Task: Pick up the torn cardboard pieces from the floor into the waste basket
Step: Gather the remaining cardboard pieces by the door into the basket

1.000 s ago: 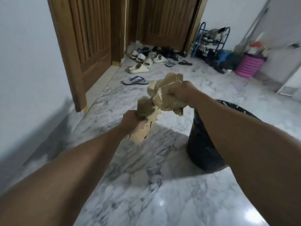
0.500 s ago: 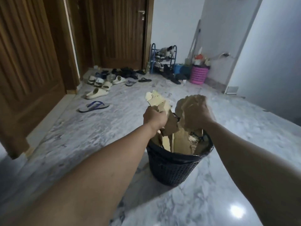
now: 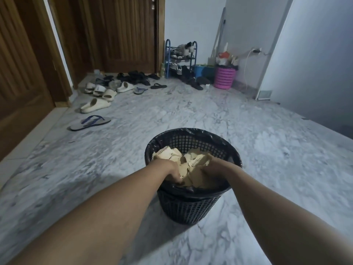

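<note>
Head view showed both hands down inside the round black plastic mesh waste basket (image 3: 188, 208), which stood lined with a dark bag on the grey marbled floor (image 3: 191, 111). The torn tan cardboard pieces (image 3: 191, 162) lay heaped within the basket's mouth, directly under and just ahead of the fingers, so nothing separated hand from load. The left hand (image 3: 172, 172) was at the basket's left inner side and the right hand (image 3: 214, 169) at its right inner side, both equally deep, with fingers curled over the pieces and their tips buried among them. The heap spread across the basket from side to side rather than front to back, with a few torn edges poking up towards the far wall of the basket. Both wrists crossed the basket's near rim. Judging from this, the coming move was to let go and lift the hands straight up and back over that near rim without dragging pieces out.
</note>
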`<act>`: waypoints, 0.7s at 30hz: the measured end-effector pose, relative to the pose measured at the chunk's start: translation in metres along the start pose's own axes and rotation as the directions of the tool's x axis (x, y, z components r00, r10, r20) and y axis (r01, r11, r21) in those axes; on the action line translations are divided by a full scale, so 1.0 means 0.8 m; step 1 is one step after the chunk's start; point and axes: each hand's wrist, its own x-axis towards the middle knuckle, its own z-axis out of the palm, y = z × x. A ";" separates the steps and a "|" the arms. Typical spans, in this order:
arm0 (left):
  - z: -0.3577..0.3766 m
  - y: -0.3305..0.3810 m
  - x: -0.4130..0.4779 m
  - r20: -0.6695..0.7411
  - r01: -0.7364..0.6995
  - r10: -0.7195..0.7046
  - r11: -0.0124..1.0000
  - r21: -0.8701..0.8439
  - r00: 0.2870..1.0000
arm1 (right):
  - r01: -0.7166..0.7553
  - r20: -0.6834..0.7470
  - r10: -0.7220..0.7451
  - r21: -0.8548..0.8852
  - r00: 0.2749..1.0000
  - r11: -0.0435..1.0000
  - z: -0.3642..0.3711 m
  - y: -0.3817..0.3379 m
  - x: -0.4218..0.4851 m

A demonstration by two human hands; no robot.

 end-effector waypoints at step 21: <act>0.009 -0.044 -0.039 -0.496 -0.008 -0.194 0.926 -0.377 0.846 | -0.263 -0.380 0.382 0.330 0.842 0.907 -0.020 0.042 -0.040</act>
